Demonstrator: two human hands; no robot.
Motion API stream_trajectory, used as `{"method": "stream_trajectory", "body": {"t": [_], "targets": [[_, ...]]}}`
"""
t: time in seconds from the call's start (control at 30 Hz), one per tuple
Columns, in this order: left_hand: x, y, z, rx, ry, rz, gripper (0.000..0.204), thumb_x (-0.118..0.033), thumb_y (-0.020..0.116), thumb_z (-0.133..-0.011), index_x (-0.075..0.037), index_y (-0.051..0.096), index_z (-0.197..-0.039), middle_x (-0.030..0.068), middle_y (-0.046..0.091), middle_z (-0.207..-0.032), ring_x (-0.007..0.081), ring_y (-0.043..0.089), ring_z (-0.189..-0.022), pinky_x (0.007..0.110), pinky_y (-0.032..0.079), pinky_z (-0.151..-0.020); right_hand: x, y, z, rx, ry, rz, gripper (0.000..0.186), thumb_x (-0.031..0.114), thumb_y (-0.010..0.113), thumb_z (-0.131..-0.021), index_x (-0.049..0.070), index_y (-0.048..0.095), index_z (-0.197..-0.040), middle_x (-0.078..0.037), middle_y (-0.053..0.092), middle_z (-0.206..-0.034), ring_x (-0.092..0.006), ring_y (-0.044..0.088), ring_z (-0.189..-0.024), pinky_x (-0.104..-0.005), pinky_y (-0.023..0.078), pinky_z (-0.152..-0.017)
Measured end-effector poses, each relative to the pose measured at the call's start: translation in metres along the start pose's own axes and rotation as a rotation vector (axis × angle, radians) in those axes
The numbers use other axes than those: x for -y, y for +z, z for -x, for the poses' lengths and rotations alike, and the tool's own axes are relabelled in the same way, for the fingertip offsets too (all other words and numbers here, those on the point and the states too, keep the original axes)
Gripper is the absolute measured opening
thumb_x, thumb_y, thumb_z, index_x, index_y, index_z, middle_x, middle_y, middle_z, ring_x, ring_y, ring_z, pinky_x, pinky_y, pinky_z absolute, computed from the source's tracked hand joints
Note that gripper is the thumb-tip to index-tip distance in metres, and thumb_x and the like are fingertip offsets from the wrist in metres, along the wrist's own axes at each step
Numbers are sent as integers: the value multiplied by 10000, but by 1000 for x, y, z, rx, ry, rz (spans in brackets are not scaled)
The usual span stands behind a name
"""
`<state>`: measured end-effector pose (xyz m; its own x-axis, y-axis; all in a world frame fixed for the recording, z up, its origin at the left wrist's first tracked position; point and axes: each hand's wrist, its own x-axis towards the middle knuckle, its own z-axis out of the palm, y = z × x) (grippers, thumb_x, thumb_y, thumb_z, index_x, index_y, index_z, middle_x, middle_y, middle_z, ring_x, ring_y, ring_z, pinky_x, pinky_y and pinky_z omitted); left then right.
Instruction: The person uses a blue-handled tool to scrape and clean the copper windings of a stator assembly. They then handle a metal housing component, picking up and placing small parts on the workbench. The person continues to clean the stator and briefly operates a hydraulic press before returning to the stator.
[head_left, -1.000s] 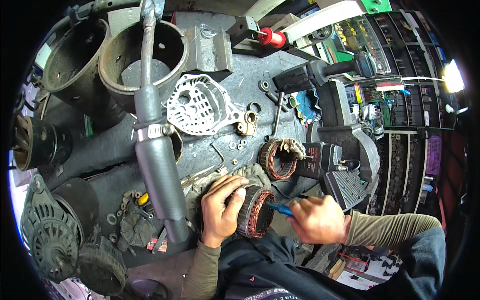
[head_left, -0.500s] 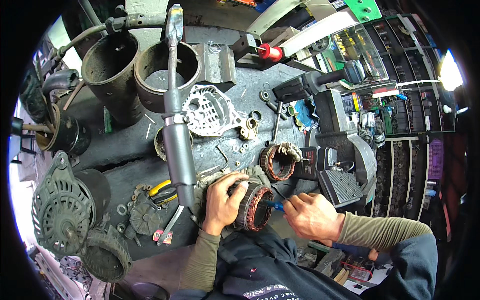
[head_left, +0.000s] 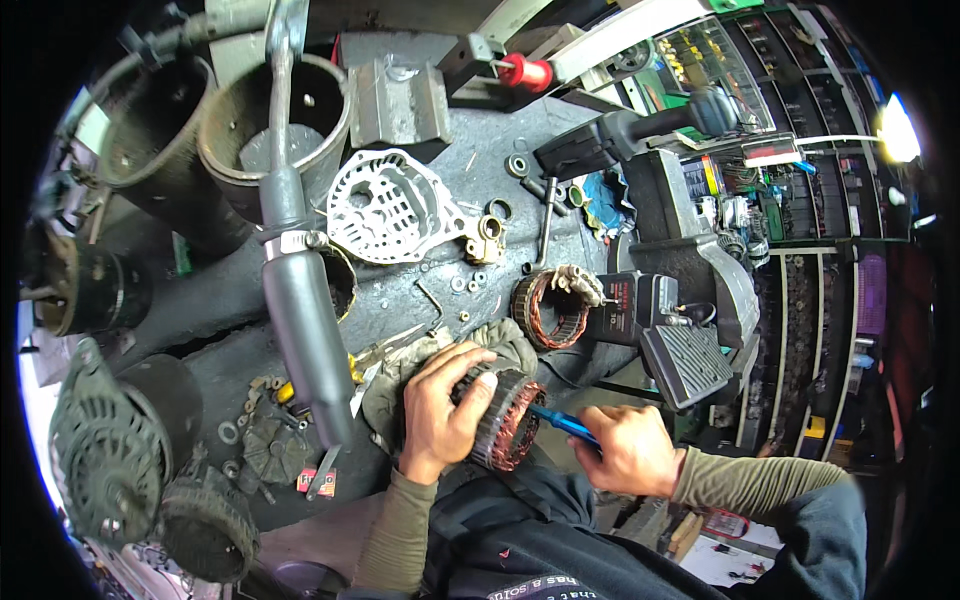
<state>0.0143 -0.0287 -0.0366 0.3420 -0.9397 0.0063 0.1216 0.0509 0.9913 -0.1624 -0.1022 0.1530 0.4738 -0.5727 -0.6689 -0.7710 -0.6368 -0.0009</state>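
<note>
My left hand (head_left: 442, 418) grips an alternator stator (head_left: 508, 425), a slotted steel ring with copper windings, tilted on its side over a grey crumpled cloth (head_left: 505, 340). My right hand (head_left: 628, 452) is closed round a blue-handled tool (head_left: 565, 424), whose tip reaches the windings at the ring's inner edge and is hidden there. Just behind stands a second copper-wound stator (head_left: 545, 330) beside a black battery pack (head_left: 620, 322). A silver alternator housing (head_left: 385, 225) lies farther back on the dark bench, near small washers and an L-shaped key (head_left: 430, 298).
A long black cylindrical tool (head_left: 315, 350) extends over the bench at centre left. Rusty steel cylinders (head_left: 155, 170) stand behind it. Dark alternator parts (head_left: 110, 450) lie at the lower left. A red spool (head_left: 525, 73) sits at the back, and parts shelving (head_left: 805, 190) fills the right.
The view has shifted slightly with my head. My right hand is a little lower and farther from the stator, showing more of the blue handle. My left hand still grips the stator.
</note>
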Motion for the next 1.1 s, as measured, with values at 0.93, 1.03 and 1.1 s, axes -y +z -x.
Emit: {"method": "stream_trajectory", "body": {"t": [0.93,1.03,1.1], "targets": [[8,-36,-37,462,-104,76,410,-276,605,-987,56,746,-1181,210,740,-1275,386,640,-1309,509,404,-1201,-9,46,-62,-214,-1401,-1143,349,186,681,-901,146,469,-626,-36,410,-650,-235,494,-570,-403,384,-531],[9,-29,-36,389,-120,96,463,-342,616,-936,53,774,-1120,227,758,-1210,414,673,-1239,529,439,-1166,-14,50,-67,-224,-1416,-1242,315,157,671,-912,127,509,-644,-34,419,-650,-228,495,-566,-389,384,-527],[9,-27,-35,367,-137,106,462,-346,626,-927,48,783,-1110,229,765,-1191,418,677,-1230,532,447,-1158,-19,52,-72,-238,-1440,-1300,287,140,652,-931,102,546,-667,-35,428,-653,-227,501,-570,-388,388,-527]]}}
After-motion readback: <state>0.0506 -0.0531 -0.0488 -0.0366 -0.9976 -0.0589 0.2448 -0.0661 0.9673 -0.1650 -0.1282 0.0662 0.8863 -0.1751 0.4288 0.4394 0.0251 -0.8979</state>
